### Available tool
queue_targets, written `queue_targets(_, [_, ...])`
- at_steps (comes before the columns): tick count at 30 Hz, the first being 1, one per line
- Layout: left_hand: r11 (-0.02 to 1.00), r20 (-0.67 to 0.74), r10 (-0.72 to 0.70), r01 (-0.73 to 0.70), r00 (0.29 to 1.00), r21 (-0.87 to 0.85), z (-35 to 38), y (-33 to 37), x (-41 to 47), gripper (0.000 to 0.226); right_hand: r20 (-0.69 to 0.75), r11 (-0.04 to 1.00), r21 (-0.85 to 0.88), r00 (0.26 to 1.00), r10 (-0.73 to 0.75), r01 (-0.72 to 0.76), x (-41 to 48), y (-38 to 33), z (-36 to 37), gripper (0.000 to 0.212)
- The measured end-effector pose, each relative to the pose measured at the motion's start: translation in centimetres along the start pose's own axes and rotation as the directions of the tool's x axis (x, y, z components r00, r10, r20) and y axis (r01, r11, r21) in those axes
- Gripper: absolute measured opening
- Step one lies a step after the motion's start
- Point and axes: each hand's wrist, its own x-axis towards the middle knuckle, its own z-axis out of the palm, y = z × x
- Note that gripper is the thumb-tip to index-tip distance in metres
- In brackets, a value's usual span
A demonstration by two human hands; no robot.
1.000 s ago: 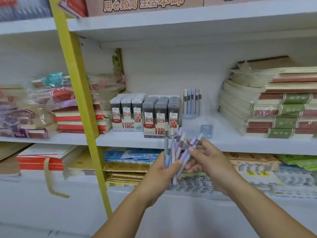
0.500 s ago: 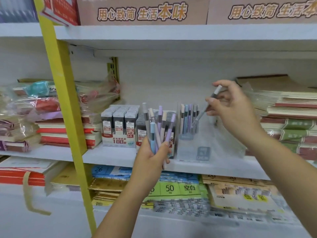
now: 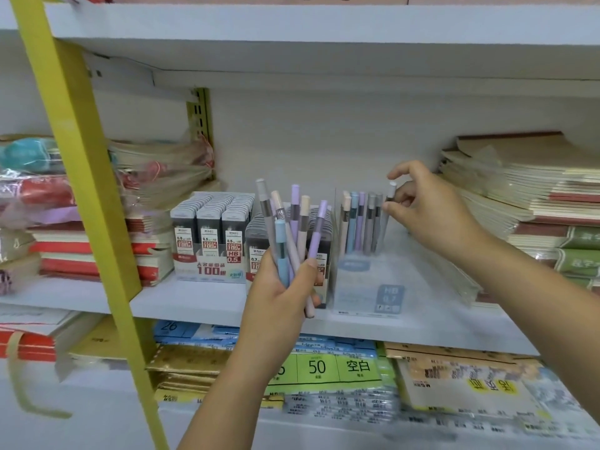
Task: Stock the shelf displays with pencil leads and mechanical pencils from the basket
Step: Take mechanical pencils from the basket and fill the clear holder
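My left hand (image 3: 281, 297) grips a bunch of several pastel mechanical pencils (image 3: 292, 228), held upright in front of the middle shelf. My right hand (image 3: 425, 203) pinches a grey mechanical pencil (image 3: 387, 211) by its upper end; its tip is down inside a clear display box (image 3: 367, 284), at the right end of a row of several standing pencils (image 3: 357, 222). Left of the clear box stand two display boxes of pencil leads, a 0.5 one (image 3: 211, 235) and a 0.7 one (image 3: 321, 251) partly hidden by my left hand. No basket is in view.
A yellow upright post (image 3: 81, 177) crosses the left side in front of the shelf. Stacks of notebooks (image 3: 532, 203) lie right of the clear box, and wrapped stationery packs (image 3: 65, 203) left. The white shelf (image 3: 194, 303) has paper packs below it.
My right hand took one pencil from the bunch, carried it up and right, then lowered it into the clear box. The view moved closer to the shelf.
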Motion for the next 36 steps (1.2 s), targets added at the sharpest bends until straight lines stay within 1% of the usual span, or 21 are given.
queue_targets(4, [1.000,0.015,-0.004,0.005,1.000,-0.005,0.0,0.0,-0.2,0.013,-0.016,1.000,-0.013,1.000,-0.013,0.013,0.0,-0.2,0.2,0.036])
queue_targets(6, [1.000,0.023,-0.008,0.009,1.000,-0.007,-0.1,-0.1,-0.2,0.017,-0.045,0.999,-0.040,0.999,-0.011,0.010,0.1,-0.2,0.4,0.031])
queue_targets(9, [1.000,0.036,-0.022,0.021,0.999,0.005,-0.2,-0.1,-0.1,0.017,-0.091,0.992,-0.130,0.996,-0.021,0.009,0.2,0.1,0.6,0.023])
queue_targets(13, [0.998,0.072,-0.059,0.059,0.996,0.005,-0.3,-0.1,-0.2,0.019,-0.013,0.979,-0.192,0.997,0.072,-0.073,0.3,-0.1,0.4,0.019])
queue_targets(14, [0.998,0.077,-0.069,0.069,0.995,0.003,-0.3,-0.1,-0.3,0.019,-0.009,0.976,-0.202,0.996,0.086,-0.087,0.2,-0.4,0.2,0.021])
queue_targets(15, [0.997,0.081,-0.078,0.079,0.994,-0.002,-0.4,-0.1,-0.3,0.017,-0.042,0.977,-0.198,0.996,0.077,-0.084,-0.2,-1.0,0.0,0.022])
queue_targets(16, [0.996,0.088,-0.085,0.086,0.992,-0.007,-0.4,-0.2,-0.3,0.016,-0.106,0.984,-0.168,0.993,0.048,-0.066,-0.8,-1.9,-0.2,0.022])
queue_targets(17, [0.996,0.095,-0.090,0.091,0.991,-0.009,-0.4,-0.1,-0.3,0.013,-0.163,0.995,-0.094,0.986,0.029,-0.045,-1.5,-3.0,-0.4,0.018])
queue_targets(18, [0.996,0.103,-0.091,0.092,0.991,-0.007,-0.4,-0.1,-0.3,0.010,-0.166,0.999,0.035,0.985,0.045,-0.040,-2.3,-4.3,-0.5,0.015])
queue_targets(19, [0.996,0.113,-0.090,0.091,0.990,-0.002,-0.4,-0.1,-0.3,0.010,-0.091,0.977,0.199,0.991,0.094,-0.075,-3.0,-5.6,-0.5,0.013])
queue_targets(20, [0.996,0.126,-0.086,0.086,0.988,0.006,-0.3,0.0,-0.4,0.014,0.042,0.924,0.352,0.989,0.143,-0.148,-3.6,-6.9,-0.4,0.015])
queue_targets(21, [0.997,0.139,-0.081,0.081,0.987,0.007,-0.1,0.1,-0.5,0.016,0.170,0.855,0.465,0.971,0.167,-0.229,-4.2,-8.0,-0.2,0.019])
queue_targets(22, [0.997,0.150,-0.075,0.075,0.986,0.003,0.0,0.2,-0.6,0.016,0.252,0.792,0.540,0.952,0.171,-0.285,-4.5,-8.7,0.0,0.021])
queue_targets(24, [0.998,0.163,-0.060,0.062,0.985,-0.010,0.2,0.3,-0.7,0.011,0.290,0.705,0.630,0.941,0.173,-0.324,-4.9,-9.5,0.3,0.021])
queue_targets(26, [0.996,0.166,-0.061,0.071,0.984,-0.053,0.4,0.5,-0.8,0.009,0.245,0.661,0.684,0.950,0.191,-0.309,-4.7,-9.6,0.0,0.019])
queue_targets(27, [0.993,0.166,-0.068,0.082,0.984,-0.081,0.5,0.6,-0.7,0.011,0.191,0.657,0.700,0.960,0.205,-0.280,-4.5,-9.3,-0.3,0.018])
queue_targets(30, [0.990,0.138,-0.070,0.086,0.988,-0.109,0.1,0.6,-0.4,0.011,-0.072,0.680,0.723,0.966,0.247,-0.120,-2.8,-7.8,-2.5,0.015])
queue_targets(31, [0.993,0.122,-0.063,0.075,0.990,-0.094,0.0,0.5,-0.3,0.011,-0.149,0.707,0.705,0.960,0.238,-0.066,-2.1,-7.1,-3.2,0.016])
queue_targets(32, [0.995,0.107,-0.059,0.067,0.992,-0.074,-0.2,0.3,-0.2,0.013,-0.190,0.743,0.669,0.959,0.211,-0.031,-1.4,-6.4,-3.8,0.018])
queue_targets(33, [0.996,0.097,-0.061,0.067,0.993,-0.058,-0.3,0.2,-0.2,0.016,-0.193,0.783,0.622,0.965,0.176,-0.019,-0.8,-5.8,-4.0,0.020])
queue_targets(36, [0.995,0.093,-0.082,0.087,0.992,-0.055,-0.3,-0.1,0.0,0.016,-0.091,0.900,0.434,0.991,0.098,-0.050,0.0,-4.4,-2.9,0.023])
